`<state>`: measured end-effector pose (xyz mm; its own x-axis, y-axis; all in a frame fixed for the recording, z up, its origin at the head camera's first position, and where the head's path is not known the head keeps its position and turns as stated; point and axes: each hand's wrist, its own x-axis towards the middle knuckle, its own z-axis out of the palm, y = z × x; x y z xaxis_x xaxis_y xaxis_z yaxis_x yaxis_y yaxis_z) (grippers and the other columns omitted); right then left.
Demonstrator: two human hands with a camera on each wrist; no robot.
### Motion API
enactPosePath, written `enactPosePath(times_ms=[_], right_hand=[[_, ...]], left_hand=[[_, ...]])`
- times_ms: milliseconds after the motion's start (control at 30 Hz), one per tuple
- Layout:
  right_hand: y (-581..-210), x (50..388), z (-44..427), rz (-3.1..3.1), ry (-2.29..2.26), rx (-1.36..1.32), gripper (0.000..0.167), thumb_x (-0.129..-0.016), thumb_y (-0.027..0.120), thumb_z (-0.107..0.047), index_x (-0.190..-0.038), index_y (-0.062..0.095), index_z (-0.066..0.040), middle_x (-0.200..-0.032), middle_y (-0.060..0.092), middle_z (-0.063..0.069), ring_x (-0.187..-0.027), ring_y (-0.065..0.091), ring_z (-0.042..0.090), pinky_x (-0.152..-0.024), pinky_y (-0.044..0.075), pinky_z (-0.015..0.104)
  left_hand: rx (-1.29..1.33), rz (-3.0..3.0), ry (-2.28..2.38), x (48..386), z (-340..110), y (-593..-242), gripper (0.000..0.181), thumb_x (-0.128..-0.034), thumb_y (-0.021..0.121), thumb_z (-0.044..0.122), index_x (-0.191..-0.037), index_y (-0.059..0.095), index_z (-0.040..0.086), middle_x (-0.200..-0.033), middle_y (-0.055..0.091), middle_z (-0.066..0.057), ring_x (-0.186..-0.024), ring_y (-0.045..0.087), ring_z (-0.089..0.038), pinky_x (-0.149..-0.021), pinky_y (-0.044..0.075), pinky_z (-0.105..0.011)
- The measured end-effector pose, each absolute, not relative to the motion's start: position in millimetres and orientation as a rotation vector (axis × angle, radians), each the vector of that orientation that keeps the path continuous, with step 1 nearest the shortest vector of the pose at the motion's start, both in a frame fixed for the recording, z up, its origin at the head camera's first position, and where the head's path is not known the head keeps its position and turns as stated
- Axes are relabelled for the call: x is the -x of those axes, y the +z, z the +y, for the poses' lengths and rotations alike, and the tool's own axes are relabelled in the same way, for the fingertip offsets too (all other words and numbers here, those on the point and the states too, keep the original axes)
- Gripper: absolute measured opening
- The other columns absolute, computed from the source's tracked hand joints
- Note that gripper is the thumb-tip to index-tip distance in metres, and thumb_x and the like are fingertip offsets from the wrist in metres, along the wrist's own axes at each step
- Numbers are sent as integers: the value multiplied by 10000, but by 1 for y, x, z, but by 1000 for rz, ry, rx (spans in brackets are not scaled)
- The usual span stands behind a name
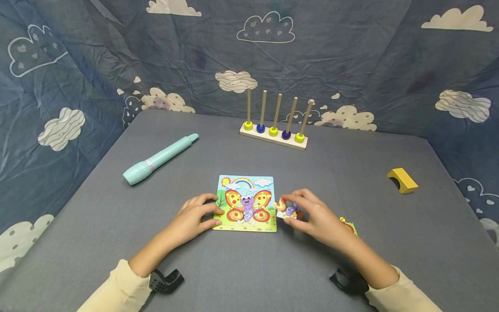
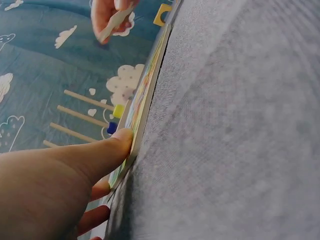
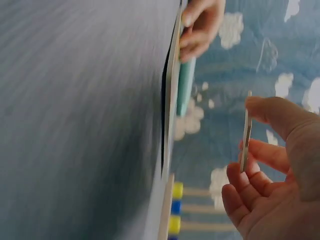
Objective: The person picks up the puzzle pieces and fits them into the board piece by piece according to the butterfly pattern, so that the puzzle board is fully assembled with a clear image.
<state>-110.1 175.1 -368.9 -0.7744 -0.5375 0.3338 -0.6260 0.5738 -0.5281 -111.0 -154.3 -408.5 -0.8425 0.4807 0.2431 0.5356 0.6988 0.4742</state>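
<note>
A square butterfly puzzle board point(image 1: 247, 184) lies flat on the table between both hands, showing a purple butterfly, a rainbow and a sun. My left hand point(image 1: 195, 213) rests at its left side, thumb and fingertips touching the edge and surface; the left wrist view shows the thumb point(image 2: 112, 150) against the board's edge. Just off the right edge, my right hand point(image 1: 313, 214) pinches a puzzle piece point(image 1: 289, 209) printed in purple and orange. In the right wrist view the thin piece point(image 3: 246, 132) is raised, seen edge-on between thumb and fingers. Another colourful piece point(image 1: 349, 226) lies partly hidden behind the right forearm.
A peg stacker point(image 1: 273, 138) with several upright rods and yellow and blue beads stands at the back. On the left lies a mint-green microphone-shaped object point(image 1: 161, 159). A yellow arched block point(image 1: 403, 180) sits at the right. Cloud-patterned cloth point(image 1: 331, 56) hangs behind the grey table.
</note>
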Motion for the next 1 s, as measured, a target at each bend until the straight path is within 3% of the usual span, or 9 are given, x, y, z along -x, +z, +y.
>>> enactPosePath(times_ms=[433,667,1000], right_hand=[[-394,126,111,-2715,966,-1183,428,-759,718,-183,-1152,598,-62,-1041,495,12,-880,460,140,-744,399,271],[-402,130,102,-2717,924,-1229,439,-741,743,-228,-1144,624,-100,-975,501,-36,-852,429,107,-747,330,319],[-406,132,96,-2800,949,-1165,430,-736,740,-273,-1141,642,-165,-1013,518,-40,-956,454,119,-809,310,373]], left_hand=[[809,-2858,-897,114,-152,-404,289,-750,724,288,-1022,642,231,-1213,479,-61,-1099,428,-276,-910,280,-498],[816,-2854,-921,115,-152,-407,331,-749,726,287,-1067,647,243,-1212,470,-46,-1122,401,-252,-917,265,-489],[934,-2832,-937,116,-154,-409,354,-799,684,249,-1148,634,284,-1247,434,-68,-1161,345,-259,-924,242,-510]])
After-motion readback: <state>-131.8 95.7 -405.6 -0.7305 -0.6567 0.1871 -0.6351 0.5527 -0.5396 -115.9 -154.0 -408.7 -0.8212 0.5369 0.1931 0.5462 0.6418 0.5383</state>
